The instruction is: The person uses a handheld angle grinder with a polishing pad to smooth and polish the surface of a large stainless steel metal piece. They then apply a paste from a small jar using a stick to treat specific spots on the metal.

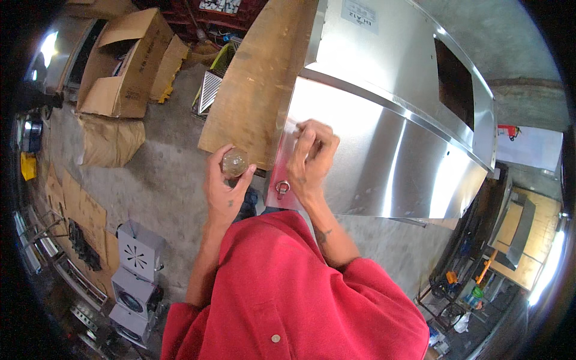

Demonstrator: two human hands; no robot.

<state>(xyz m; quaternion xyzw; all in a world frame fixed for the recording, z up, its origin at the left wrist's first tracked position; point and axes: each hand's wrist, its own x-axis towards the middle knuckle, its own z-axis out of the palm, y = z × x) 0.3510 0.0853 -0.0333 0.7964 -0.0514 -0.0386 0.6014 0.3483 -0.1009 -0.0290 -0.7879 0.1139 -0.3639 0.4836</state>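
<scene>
My left hand (227, 183) is wrapped round a small clear round jar (234, 162), its thumb and fingers on either side. The jar is held over the near end of a brown wooden board, and what is inside is too unclear to tell. My right hand (313, 153) is closed, its fingers curled together above the left edge of a shiny sheet-metal panel (366, 150). Whatever those fingertips may hold is hidden. Close to the right wrist, a small ring-shaped metal fitting (282, 189) lies at the panel's near left corner, where the metal looks reddish.
Beside the panel lies the wooden board (252, 78). Behind the panel rises a metal housing (378, 42) with a dark rectangular opening. An open cardboard box (129, 72) stands at the far left. Several grey metal boxes (137, 252) are on the floor at the left.
</scene>
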